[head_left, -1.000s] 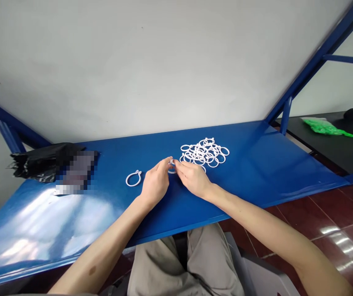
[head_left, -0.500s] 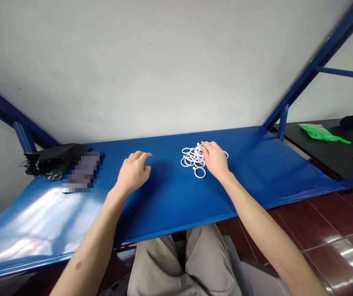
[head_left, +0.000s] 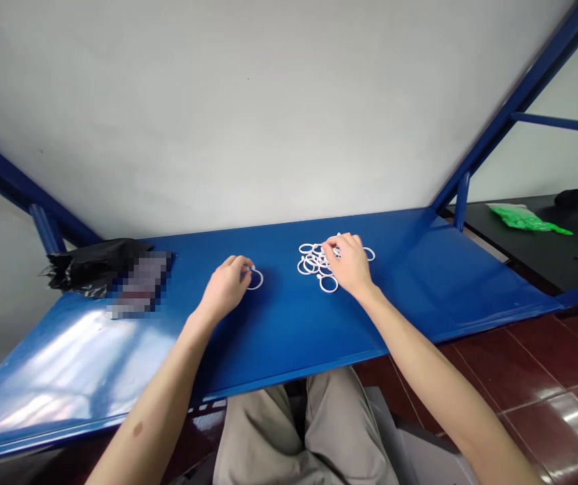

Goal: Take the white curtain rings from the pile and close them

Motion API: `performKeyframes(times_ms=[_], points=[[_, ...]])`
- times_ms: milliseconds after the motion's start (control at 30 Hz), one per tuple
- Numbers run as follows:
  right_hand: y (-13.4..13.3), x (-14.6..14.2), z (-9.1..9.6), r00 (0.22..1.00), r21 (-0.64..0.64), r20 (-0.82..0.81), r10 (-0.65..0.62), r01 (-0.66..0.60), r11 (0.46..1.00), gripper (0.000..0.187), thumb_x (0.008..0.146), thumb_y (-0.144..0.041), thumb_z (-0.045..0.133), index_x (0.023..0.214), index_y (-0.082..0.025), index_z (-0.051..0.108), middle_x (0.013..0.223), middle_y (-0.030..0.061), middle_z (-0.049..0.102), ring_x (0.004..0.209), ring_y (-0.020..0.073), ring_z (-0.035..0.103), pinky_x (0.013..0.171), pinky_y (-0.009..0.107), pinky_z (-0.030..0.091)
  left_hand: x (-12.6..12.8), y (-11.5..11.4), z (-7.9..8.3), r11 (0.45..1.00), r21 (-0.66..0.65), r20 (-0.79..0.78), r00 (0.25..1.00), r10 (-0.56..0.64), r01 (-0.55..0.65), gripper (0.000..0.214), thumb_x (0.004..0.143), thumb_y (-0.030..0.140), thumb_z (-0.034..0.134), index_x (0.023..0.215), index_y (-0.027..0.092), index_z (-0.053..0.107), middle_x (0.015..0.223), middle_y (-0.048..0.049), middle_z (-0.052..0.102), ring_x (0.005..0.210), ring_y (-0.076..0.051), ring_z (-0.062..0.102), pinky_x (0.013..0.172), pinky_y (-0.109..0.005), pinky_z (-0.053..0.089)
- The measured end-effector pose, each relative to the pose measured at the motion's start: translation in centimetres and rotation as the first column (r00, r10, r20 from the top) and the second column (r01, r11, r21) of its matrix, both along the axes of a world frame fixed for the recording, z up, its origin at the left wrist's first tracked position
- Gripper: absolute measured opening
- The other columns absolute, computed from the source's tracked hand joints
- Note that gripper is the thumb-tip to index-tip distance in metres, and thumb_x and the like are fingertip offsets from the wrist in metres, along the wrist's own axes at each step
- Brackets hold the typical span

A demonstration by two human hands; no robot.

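Observation:
A heap of white plastic rings [head_left: 315, 261] lies on the blue table [head_left: 289, 316], right of centre. My right hand [head_left: 347, 265] rests on the heap with its fingers curled into the rings, pinching among them; which ring it grips I cannot make out. My left hand [head_left: 226, 288] lies to the left of the heap, its fingertips closed on a single white ring [head_left: 255, 278] that rests on the table top.
A crumpled black plastic bag [head_left: 91, 266] and a blurred-out item [head_left: 137, 283] sit at the table's back left. Blue frame posts [head_left: 463, 192] rise at the back right. A black table with a green bag [head_left: 524, 217] stands further right. The white wall is close behind.
My left hand moved right and now pinches a single ring. My right hand stays on the heap, fingers curled in more. A second earlier both hands met on one ring at centre.

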State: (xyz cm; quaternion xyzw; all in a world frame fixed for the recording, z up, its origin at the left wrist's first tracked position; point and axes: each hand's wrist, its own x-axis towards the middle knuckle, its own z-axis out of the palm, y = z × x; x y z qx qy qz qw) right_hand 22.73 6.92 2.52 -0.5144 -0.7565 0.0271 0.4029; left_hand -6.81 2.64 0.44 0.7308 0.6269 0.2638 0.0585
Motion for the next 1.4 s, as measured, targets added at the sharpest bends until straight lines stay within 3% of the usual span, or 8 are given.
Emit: performKeyframes(times_ms=[100, 200, 400, 667, 867, 1033, 1200, 1400], points=[[-2.4, -2.6, 0.0, 0.948, -0.162, -0.082, 0.306, -0.316, 0.935, 0.024, 0.101, -0.041, 0.054, 0.094, -0.023, 0.068, 0.095, 0.0041, 0.073, 0.087, 0.0199, 0.065, 0.082, 0.035, 0.052, 2.7, -0.7, -0.2, 0.982, 0.148, 0.107, 0.986, -0.129, 0.113, 0.017, 0.092, 0.026, 0.053, 0.106, 0.021, 0.062, 0.087, -0.0010, 0.061, 0.070, -0.014, 0.058, 0.071, -0.027, 0.049], [-3.9, -4.3, -0.6, 0.896, -0.281, -0.140, 0.423, -0.445, 0.850, 0.018, 0.097, -0.039, 0.062, 0.105, -0.023, 0.065, 0.093, 0.0020, 0.074, 0.079, 0.0171, 0.069, 0.073, 0.030, 0.053, 4.9, -1.5, -0.4, 0.962, 0.181, 0.099, 0.970, -0.223, 0.203, 0.016, 0.094, 0.026, 0.053, 0.107, 0.023, 0.061, 0.083, 0.0009, 0.060, 0.069, -0.012, 0.058, 0.065, -0.024, 0.047], [-3.8, -4.7, -1.6, 0.844, -0.232, -0.360, 0.398, -0.494, 0.838, 0.010, 0.098, -0.032, 0.058, 0.098, -0.023, 0.064, 0.083, 0.0007, 0.074, 0.072, 0.0161, 0.071, 0.067, 0.029, 0.056, 5.6, -2.0, -0.2, 0.977, 0.198, 0.214, 0.968, -0.127, 0.084, 0.024, 0.097, 0.036, 0.054, 0.116, 0.022, 0.059, 0.086, 0.0000, 0.067, 0.069, -0.013, 0.062, 0.067, -0.025, 0.050], [-3.7, -4.6, -1.3, 0.819, -0.184, -0.450, 0.356, -0.475, 0.861, 0.019, 0.093, -0.037, 0.066, 0.106, -0.022, 0.066, 0.093, 0.0039, 0.075, 0.084, 0.0177, 0.073, 0.074, 0.031, 0.061, 5.8, -2.1, 0.0, 0.980, 0.142, 0.284, 0.943, -0.174, 0.138, 0.024, 0.101, 0.039, 0.046, 0.111, 0.022, 0.060, 0.080, 0.0015, 0.073, 0.060, -0.012, 0.063, 0.061, -0.023, 0.049], [-3.5, -4.7, -2.1, 0.870, -0.160, -0.306, 0.386, -0.447, 0.880, 0.022, 0.100, -0.031, 0.056, 0.111, -0.021, 0.072, 0.079, 0.0025, 0.074, 0.066, 0.0166, 0.069, 0.068, 0.031, 0.058, 6.4, -2.4, -0.2, 0.980, 0.152, 0.304, 0.938, -0.170, 0.128, 0.024, 0.101, 0.038, 0.047, 0.116, 0.023, 0.059, 0.081, 0.0017, 0.074, 0.062, -0.012, 0.066, 0.063, -0.023, 0.051], [-3.7, -4.6, -3.0, 0.902, -0.002, -0.021, 0.431, -0.431, 0.902, 0.035, 0.107, -0.031, 0.042, 0.121, -0.019, 0.072, 0.081, 0.0064, 0.069, 0.070, 0.0184, 0.065, 0.065, 0.031, 0.054, 6.5, -2.7, -0.5, 0.977, 0.125, 0.294, 0.934, -0.201, 0.171, 0.017, 0.103, 0.033, 0.042, 0.109, 0.024, 0.056, 0.083, 0.0017, 0.073, 0.063, -0.012, 0.067, 0.064, -0.023, 0.051], [-3.9, -4.2, -3.4, 0.877, 0.027, 0.186, 0.442, -0.455, 0.890, 0.040, 0.108, -0.023, 0.034, 0.125, -0.017, 0.069, 0.084, 0.0087, 0.068, 0.076, 0.0201, 0.065, 0.070, 0.032, 0.055, 6.4, -3.0, -0.8, 0.977, 0.102, 0.269, 0.940, -0.209, 0.188, 0.016, 0.102, 0.032, 0.041, 0.099, 0.024, 0.055, 0.073, 0.0030, 0.069, 0.060, -0.013, 0.066, 0.061, -0.023, 0.050], [-2.9, -4.4, -2.3, 0.906, 0.046, 0.202, 0.371, -0.387, 0.921, 0.038, 0.107, -0.026, 0.037, 0.123, -0.020, 0.071, 0.092, 0.0093, 0.069, 0.086, 0.0201, 0.065, 0.077, 0.032, 0.056, 6.3, -2.1, -0.2, 0.977, 0.093, 0.248, 0.946, -0.211, 0.194, 0.021, 0.102, 0.037, 0.043, 0.112, 0.024, 0.056, 0.097, -0.0018, 0.076, 0.083, -0.016, 0.073, 0.075, -0.028, 0.055]])
